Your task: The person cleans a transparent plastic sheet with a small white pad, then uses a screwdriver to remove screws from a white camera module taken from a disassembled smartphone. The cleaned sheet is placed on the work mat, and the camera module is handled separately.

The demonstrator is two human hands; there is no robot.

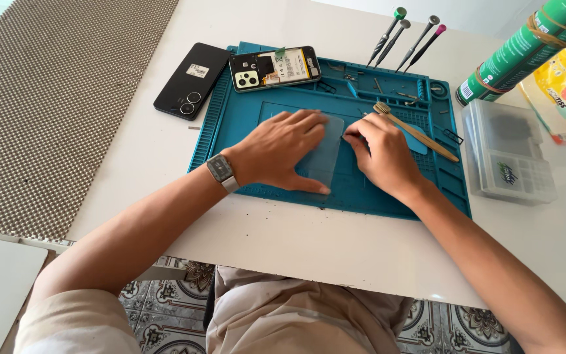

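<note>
On the blue work mat (230,131) a thin, clear, frosted sheet (325,160), rectangular with rounded corners, is kept flat in the middle of the mat. It looks like a screen protector or a glass panel, but its exact kind cannot be told from this view. The left hand (280,151) is spread open and pressed flat on the left part of the sheet, with the thumb along its lower edge; nothing is enclosed by it. The right hand (381,154) is curled at the right edge of the sheet, the fingertips pinched together there, perhaps on a small tool or on the edge itself; what is gripped is hidden by the fingers.

As a judgement, the work is in its middle part. An opened phone (275,68), with the battery and the camera block exposed, is laid at the top of the mat, and its black back cover (191,80) is put beside it, partly on the white table (296,242). So the opening is done, while the sheet is not yet joined to anything and the phone is not closed again.

A bamboo toothbrush (417,132) is lying near the right hand. Four screwdrivers (406,39) are placed beyond the mat, and a green spray can (525,49) and a clear plastic box (507,154) are standing at the right.
</note>
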